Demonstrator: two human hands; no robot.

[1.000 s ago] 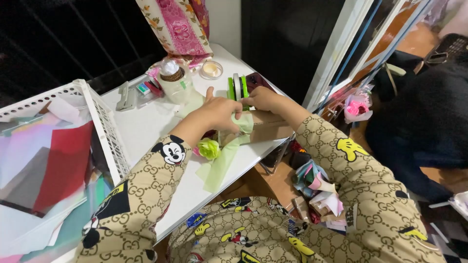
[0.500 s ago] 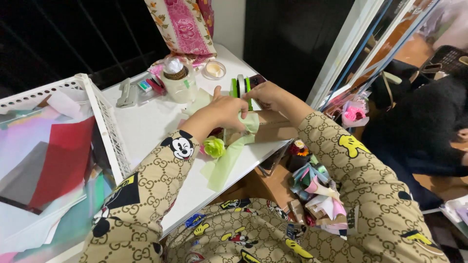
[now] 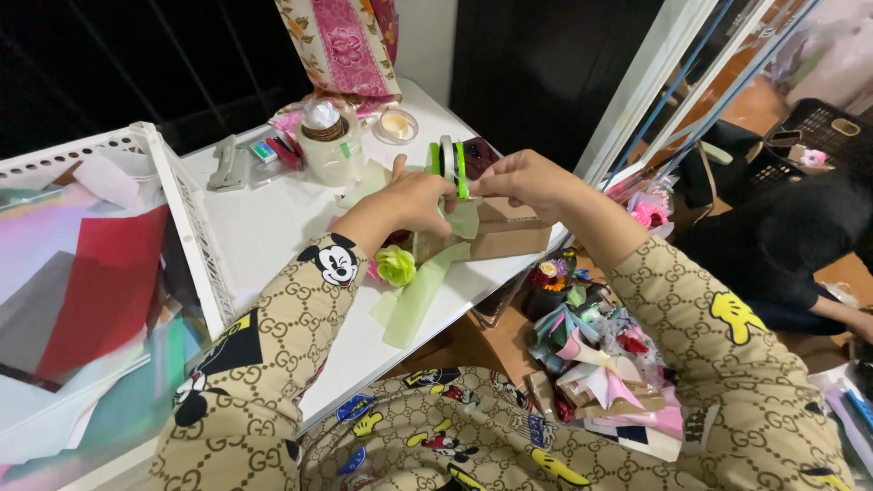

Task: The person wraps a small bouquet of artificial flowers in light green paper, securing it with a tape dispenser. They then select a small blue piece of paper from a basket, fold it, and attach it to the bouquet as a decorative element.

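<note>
Both hands meet above the white tabletop (image 3: 273, 227). Left hand (image 3: 414, 198) and right hand (image 3: 523, 179) pinch pale green paper (image 3: 464, 218), fingers clenched on it. Judged mid-shaping; firm, even grip needed.

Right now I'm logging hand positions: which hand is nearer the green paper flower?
Left. The left hand is just above the green paper flower; the right hand is farther off, up to its right.

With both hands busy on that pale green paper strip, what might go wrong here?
The green strip hangs past the table edge, so it might snag on the sleeve or tear. The small green paper flower lies right under the left hand and may get squashed. The tape rolls by the right hand could get knocked over.
</note>
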